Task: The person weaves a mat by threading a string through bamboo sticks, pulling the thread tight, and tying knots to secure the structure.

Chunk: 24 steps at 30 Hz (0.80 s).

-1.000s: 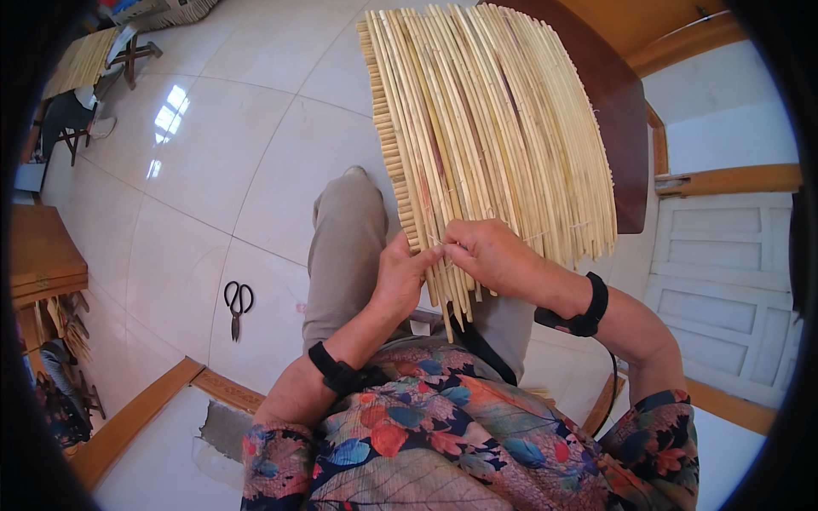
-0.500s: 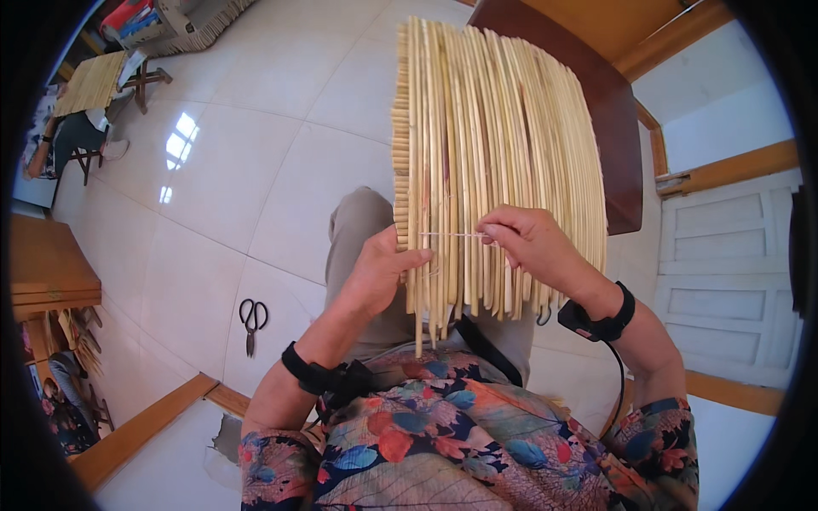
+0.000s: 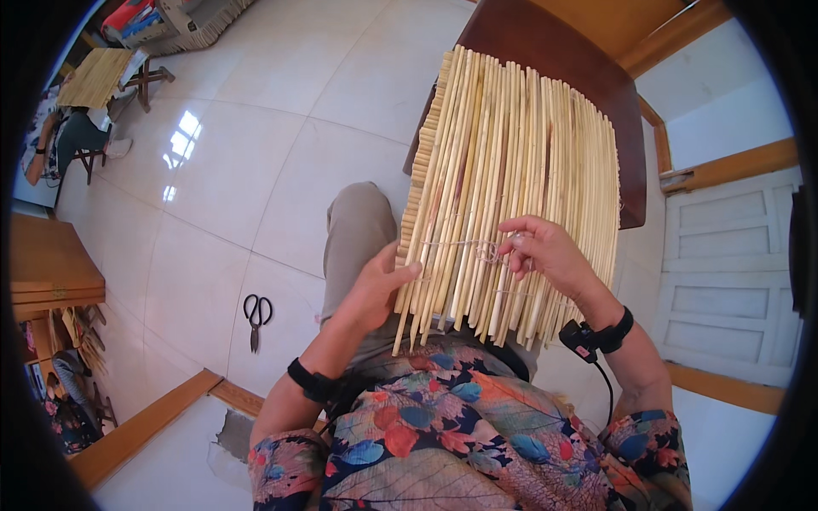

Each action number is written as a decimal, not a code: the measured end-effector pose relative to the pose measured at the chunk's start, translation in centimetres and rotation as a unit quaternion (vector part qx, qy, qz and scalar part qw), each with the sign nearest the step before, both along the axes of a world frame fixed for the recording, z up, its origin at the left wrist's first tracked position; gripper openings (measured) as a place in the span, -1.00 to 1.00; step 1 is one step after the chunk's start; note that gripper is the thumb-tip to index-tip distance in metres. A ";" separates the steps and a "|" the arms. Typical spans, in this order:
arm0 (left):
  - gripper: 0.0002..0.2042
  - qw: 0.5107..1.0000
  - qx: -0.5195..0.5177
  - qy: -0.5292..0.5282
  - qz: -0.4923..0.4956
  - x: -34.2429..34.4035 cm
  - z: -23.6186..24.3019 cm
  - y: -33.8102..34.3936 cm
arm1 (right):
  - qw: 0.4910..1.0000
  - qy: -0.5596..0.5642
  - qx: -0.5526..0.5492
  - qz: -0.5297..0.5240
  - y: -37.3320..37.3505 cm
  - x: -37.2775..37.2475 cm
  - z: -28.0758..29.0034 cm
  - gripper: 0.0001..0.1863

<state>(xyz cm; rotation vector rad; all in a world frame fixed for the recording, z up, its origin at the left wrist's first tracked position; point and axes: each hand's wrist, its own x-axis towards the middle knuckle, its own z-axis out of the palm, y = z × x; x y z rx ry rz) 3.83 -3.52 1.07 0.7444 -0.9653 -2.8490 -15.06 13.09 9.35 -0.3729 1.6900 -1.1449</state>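
Observation:
A mat of pale stalks point(image 3: 520, 170), laid side by side and stitched together, lies over my lap and a dark brown seat. My left hand point(image 3: 377, 285) is closed on its left edge, the thumb on top and the fingers hidden underneath. A thin white string point(image 3: 456, 244) runs across the stalks from near that edge toward my right hand point(image 3: 545, 253). The string hangs slack, with small loops by the right fingertips. My right hand is above the mat, its fingers curled around the string.
Black-handled scissors point(image 3: 255, 324) lie on the tiled floor to my left. The dark brown seat point(image 3: 632, 153) stands behind the mat. Wooden cabinets point(image 3: 55, 264) are at the left. At the far upper left a person sits by another stalk mat point(image 3: 89, 78).
The mat has tilted clockwise and shifted right and toward me. The string has gone from taut to slack and looped. My right hand has moved slightly right, its fingers loosened.

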 end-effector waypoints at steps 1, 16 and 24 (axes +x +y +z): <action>-0.61 0.999 0.014 -0.022 -0.032 0.6 -0.3 0.2 | 1.000 -0.022 -0.017 -0.013 0.0 -0.2 0.1 -0.72; -0.73 0.999 0.010 0.015 0.028 1.0 -0.9 1.3 | 0.855 0.444 -0.071 0.257 -4.8 2.1 1.2 -0.90; -0.66 0.995 0.043 0.060 0.067 -0.2 -0.3 1.3 | 0.865 0.420 -0.036 0.273 -6.9 1.8 -0.9 -0.84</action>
